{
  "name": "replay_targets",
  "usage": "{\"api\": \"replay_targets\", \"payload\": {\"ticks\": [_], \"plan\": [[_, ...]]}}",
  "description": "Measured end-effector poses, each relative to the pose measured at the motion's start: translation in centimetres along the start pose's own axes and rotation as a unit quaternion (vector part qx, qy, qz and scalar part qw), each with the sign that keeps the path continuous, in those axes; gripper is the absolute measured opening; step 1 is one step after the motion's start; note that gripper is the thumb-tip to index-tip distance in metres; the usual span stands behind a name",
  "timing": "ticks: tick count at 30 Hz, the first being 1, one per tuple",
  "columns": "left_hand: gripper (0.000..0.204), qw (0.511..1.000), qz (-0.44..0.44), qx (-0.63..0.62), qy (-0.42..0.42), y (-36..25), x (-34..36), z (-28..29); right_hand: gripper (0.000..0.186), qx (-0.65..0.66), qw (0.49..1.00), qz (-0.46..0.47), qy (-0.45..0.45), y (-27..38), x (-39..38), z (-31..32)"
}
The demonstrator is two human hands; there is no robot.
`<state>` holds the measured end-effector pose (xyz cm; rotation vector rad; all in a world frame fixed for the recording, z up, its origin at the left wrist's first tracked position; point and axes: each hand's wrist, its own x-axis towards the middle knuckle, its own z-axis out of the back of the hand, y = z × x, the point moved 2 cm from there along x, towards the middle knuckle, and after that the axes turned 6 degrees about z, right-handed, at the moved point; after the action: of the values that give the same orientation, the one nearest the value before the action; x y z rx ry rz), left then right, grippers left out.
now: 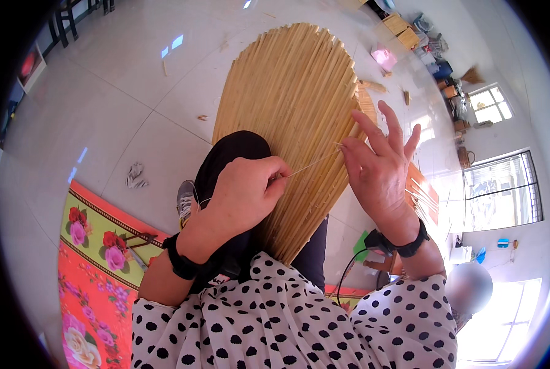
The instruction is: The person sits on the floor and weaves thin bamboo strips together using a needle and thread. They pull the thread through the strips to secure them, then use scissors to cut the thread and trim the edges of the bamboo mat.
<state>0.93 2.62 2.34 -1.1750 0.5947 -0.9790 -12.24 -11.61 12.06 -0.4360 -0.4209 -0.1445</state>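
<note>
A large fan-shaped panel of tightly laid straw-coloured stalks [287, 86] rests across my lap, its wide rounded end away from me and its narrow end near my waist. Over its lower middle, my left hand [247, 187] is closed in a pinch on a thin pale thread [312, 165]. The thread runs taut up to my right hand [376, 169], and a loose length trails from my left hand toward its wrist. At the panel's right edge, the right thumb and a finger pinch around the thread's other end, with the remaining fingers spread. Whether a needle is there is too small to tell.
Red floral cloth [96, 295] covers the floor at left, with a dark tool [141, 241] on it. A crumpled rag [137, 176] lies on the tiles. Loose sticks [421, 195] are at right; a pink bag [383, 58] lies farther off. Another person [468, 288] is at lower right.
</note>
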Motion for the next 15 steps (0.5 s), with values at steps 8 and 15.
{"api": "replay_targets", "payload": {"ticks": [8, 15], "plan": [[0.008, 1.0, -0.004, 0.0, 0.006, -0.1, -0.4, -0.4, 0.006, 0.008, 1.0, -0.007, 0.02, 0.1, 0.7, 0.2], [0.007, 0.996, -0.086, 0.021, 0.001, -0.4, -0.5, -1.8, 0.005, -0.011, 0.999, 0.02, 0.024, -0.1, 1.0, 0.1]]}}
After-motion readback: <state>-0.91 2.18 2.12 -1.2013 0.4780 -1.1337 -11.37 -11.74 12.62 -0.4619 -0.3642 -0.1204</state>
